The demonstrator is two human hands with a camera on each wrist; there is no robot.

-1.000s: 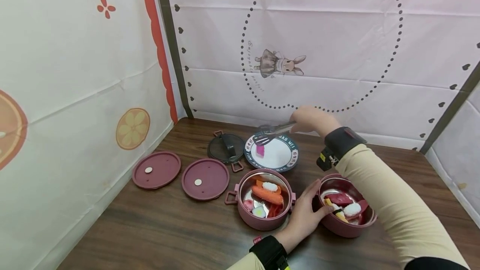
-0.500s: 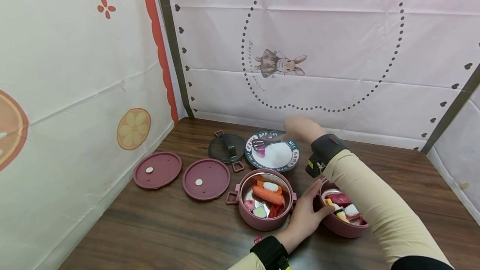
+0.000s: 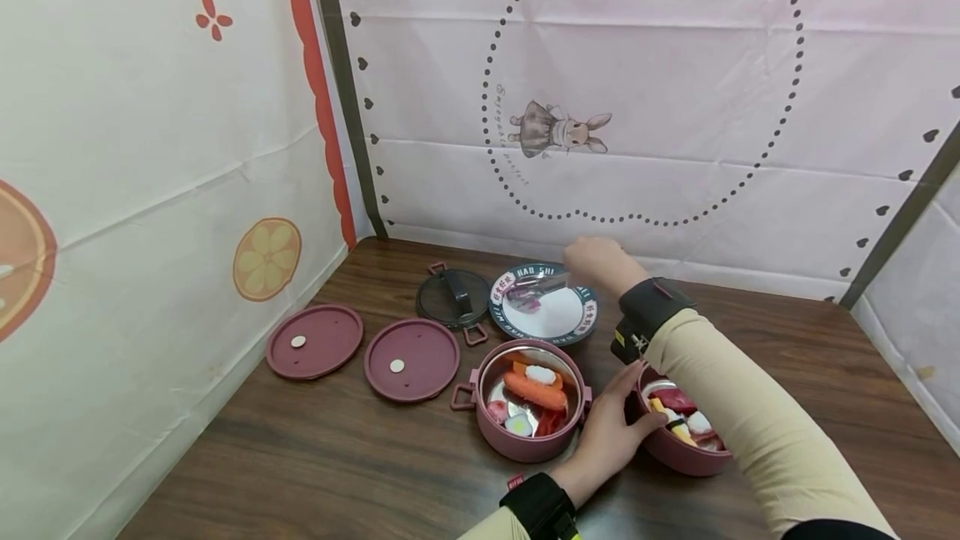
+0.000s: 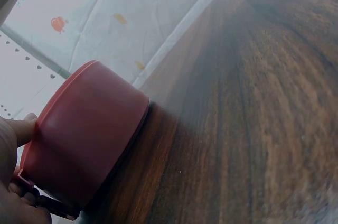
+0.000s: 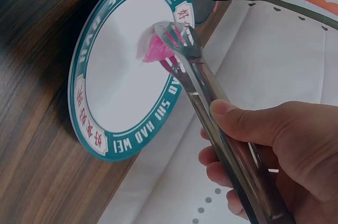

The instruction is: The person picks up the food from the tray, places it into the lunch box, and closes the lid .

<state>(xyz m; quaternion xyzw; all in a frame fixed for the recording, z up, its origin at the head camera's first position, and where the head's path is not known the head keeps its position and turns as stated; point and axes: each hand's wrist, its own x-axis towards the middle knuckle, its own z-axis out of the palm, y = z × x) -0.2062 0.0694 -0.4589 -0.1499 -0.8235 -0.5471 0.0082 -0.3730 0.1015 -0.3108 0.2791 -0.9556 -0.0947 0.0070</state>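
On the white middle of the round plate point(image 5: 113, 84), toward its far-left side in the head view, lay the pink piece point(image 5: 156, 49), with the slotted tips of the metal tongs point(image 5: 211, 108) closed around it. The right hand point(image 5: 274, 150) gripped the tongs, thumb pressed on the upper arm and fingers curled under the lower one, reaching across the table point(image 3: 300, 457) from the right.

Just left of the plate, touching its rim or nearly so, sat a dark lid point(image 3: 453, 297) with a handle on top. Nearer the person stood the middle pot point(image 3: 525, 402), filled with toy sushi, an orange piece lying across the top. The left hand point(image 3: 611, 432) rested between that pot and the right pot point(image 4: 84, 139), its fingers curled against the right pot's side and handle, holding it. The right forearm crossed above the right pot and hid part of its contents.

Farther left, well apart from the plate, two maroon lids point(image 3: 411, 358) lay flat side by side. Printed cloth walls point(image 3: 675, 65) closed in the table behind and to the left.
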